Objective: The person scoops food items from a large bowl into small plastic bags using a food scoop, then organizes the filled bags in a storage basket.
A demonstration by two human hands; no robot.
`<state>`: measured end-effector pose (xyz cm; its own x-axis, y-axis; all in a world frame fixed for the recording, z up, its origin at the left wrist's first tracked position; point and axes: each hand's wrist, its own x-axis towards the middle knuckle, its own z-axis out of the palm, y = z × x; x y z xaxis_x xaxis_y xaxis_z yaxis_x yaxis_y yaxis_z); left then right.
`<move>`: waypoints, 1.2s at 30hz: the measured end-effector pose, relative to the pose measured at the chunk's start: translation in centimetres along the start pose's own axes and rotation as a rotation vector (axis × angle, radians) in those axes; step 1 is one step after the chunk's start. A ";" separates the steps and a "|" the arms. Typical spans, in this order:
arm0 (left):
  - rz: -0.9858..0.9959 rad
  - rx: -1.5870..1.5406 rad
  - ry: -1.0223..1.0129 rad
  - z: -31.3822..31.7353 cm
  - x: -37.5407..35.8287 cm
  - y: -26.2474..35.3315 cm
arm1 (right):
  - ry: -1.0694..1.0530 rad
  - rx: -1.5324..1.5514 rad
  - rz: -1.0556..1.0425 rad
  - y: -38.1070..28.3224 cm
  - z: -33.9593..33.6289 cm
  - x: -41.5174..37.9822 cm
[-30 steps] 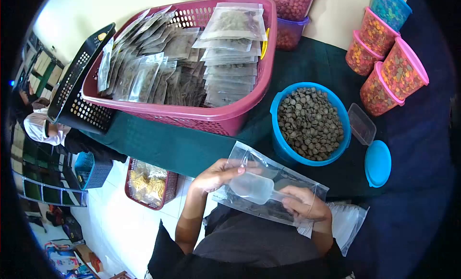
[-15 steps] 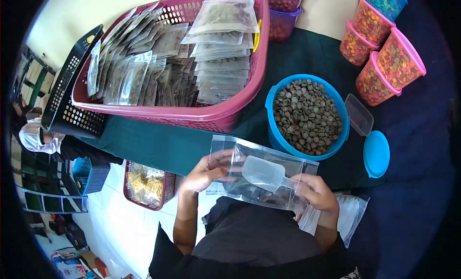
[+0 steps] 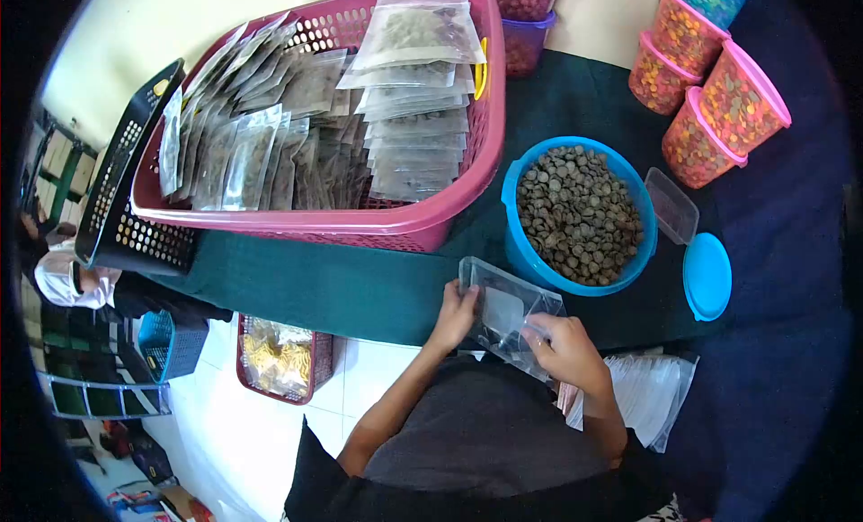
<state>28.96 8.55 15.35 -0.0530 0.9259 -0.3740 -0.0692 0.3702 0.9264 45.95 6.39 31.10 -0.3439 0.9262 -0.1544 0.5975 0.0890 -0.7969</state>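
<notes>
A clear plastic bag is stretched between my hands, just below the blue tub full of small dark round pieces. My left hand pinches the bag's left side. A translucent white scoop shows within the bag outline. At its right end my right hand has its fingers closed, on what looks like the scoop's handle, which is mostly hidden. More flat clear bags lie beside my right forearm.
A pink basket holds rows of filled packets. Black crates stand left of it. Pink-lidded tubs, a blue lid and a clear container are at the right. A person is at far left; a basket of packets is below.
My left hand has moved right and slightly up, closer to my right hand. The bag has shifted right, looks less spread out and tilts more, with the scoop still showing in it.
</notes>
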 end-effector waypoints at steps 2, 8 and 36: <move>0.232 0.175 0.037 0.9 -0.4 -0.2 | 0.018 -0.092 0.024 -0.7 0.0 0.5; 0.314 0.373 -0.190 -0.9 -0.8 0.5 | 0.041 -0.472 0.011 -3.0 0.5 2.2; 0.748 1.302 -0.279 -1.9 -0.7 -0.8 | -0.066 -0.547 0.073 -6.0 1.9 5.1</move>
<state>27.18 7.46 14.77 0.5168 0.8537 0.0647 0.7920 -0.5053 0.3427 39.18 9.87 33.99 -0.3212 0.9138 -0.2485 0.9046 0.2185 -0.3661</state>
